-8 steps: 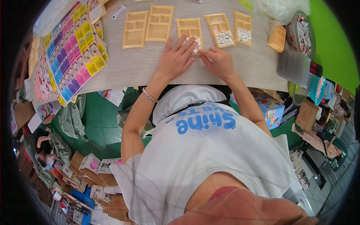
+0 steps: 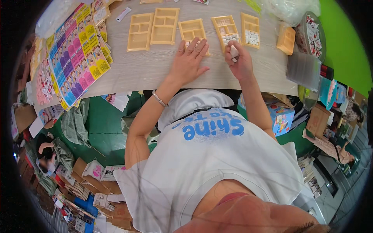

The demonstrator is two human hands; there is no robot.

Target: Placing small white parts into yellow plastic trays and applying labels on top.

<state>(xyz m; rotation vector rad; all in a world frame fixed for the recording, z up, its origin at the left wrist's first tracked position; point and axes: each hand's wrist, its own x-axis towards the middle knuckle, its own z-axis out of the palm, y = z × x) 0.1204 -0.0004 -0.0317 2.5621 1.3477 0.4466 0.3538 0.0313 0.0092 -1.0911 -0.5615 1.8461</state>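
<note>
My left hand (image 2: 188, 62) lies flat, fingers stretched, across the near end of a cream compartment tray (image 2: 191, 25); it hides most of the white pieces in that end. Small white block-like pieces (image 2: 234, 53) are gripped in my closed right hand (image 2: 241, 66), beside the near end of another cream tray (image 2: 222, 20). That tray has white pieces in its near part, partly covered by my fingers. Further right, a similar tray (image 2: 250, 20) holds white pieces in its near compartment. Two trays to the left, one nearer (image 2: 138, 40) and one farther (image 2: 164, 17), show bare compartments.
Colourful printed sheets (image 2: 75, 54) cover the table's left side. At right are a tilted cream tray (image 2: 286, 40), a round container of small packets (image 2: 314, 37) and a clear plastic box (image 2: 305, 70). Clear plastic bags (image 2: 291, 11) lie at the far right.
My right hand has moved right from the middle tray and now shows white pieces in its grip. My left hand has shifted slightly; the middle tray has moved a little left.
</note>
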